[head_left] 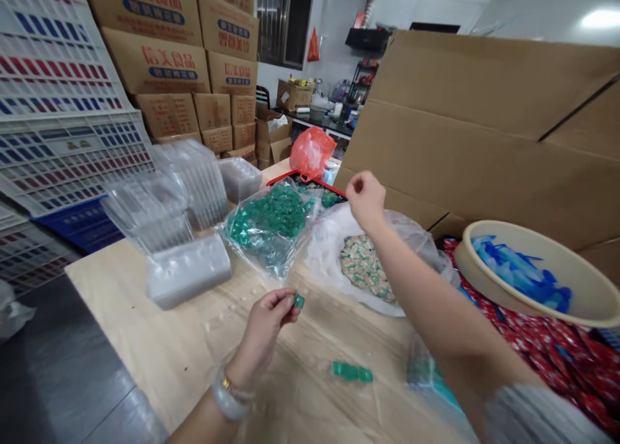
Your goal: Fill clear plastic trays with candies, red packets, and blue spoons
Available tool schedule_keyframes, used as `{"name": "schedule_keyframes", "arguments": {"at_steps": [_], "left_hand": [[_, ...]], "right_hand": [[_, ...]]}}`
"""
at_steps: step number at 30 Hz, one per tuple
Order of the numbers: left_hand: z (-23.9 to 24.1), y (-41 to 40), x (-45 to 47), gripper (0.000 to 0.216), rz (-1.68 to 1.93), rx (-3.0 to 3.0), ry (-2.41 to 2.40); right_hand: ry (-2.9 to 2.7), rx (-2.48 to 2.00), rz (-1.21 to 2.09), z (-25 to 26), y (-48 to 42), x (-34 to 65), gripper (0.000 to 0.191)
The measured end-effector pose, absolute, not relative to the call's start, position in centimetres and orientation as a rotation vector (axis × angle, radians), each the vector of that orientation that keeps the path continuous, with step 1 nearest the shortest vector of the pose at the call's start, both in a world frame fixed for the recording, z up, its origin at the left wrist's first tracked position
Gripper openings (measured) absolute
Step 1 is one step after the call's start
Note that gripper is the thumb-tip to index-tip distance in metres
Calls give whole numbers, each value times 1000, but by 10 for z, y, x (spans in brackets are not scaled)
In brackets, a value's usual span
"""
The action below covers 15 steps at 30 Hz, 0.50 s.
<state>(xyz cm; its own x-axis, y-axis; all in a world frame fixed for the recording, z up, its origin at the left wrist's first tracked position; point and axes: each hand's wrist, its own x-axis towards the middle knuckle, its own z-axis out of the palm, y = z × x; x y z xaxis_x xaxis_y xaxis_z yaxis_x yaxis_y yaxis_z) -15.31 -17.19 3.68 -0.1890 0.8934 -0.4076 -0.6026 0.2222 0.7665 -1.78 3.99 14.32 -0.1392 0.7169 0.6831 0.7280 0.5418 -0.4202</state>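
Well apart, the two hands are above the table (194, 347): the left hand (268, 318) pinches a small green piece (299, 301) between thumb and fingers, while the right hand (367, 200), raised farther forward, has its fingers curled; I cannot tell whether they hold anything. Beyond the left hand lies a clear bag (276, 218) of green pieces. A white bag (323, 247) shows below the right hand, partly covered by its forearm. Nearer the body, right of the left hand, lies a short green row (352, 371).
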Motion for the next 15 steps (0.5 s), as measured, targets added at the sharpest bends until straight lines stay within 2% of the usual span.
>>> {"name": "schedule_keyframes", "arguments": {"at_steps": [5, 9, 10, 12, 15], "left_hand": [[39, -158, -155, 26, 1434, 405, 1129], [33, -152, -159, 25, 1473, 398, 1161], [30, -151, -160, 25, 1480, 392, 1167], [26, -150, -160, 23, 1481, 407, 1175], [22, -151, -153, 20, 1462, 556, 1224]], "right_hand": [[-1814, -1442, 63, 162, 125, -27, 8], [-1968, -1313, 258, 133, 94, -37, 13], [-2036, -1226, 407, 120, 71, -38, 14], [-2147, -1100, 1008, 92, 13, -36, 14], [-1852, -1003, 1846, 58, -67, -26, 22]]}}
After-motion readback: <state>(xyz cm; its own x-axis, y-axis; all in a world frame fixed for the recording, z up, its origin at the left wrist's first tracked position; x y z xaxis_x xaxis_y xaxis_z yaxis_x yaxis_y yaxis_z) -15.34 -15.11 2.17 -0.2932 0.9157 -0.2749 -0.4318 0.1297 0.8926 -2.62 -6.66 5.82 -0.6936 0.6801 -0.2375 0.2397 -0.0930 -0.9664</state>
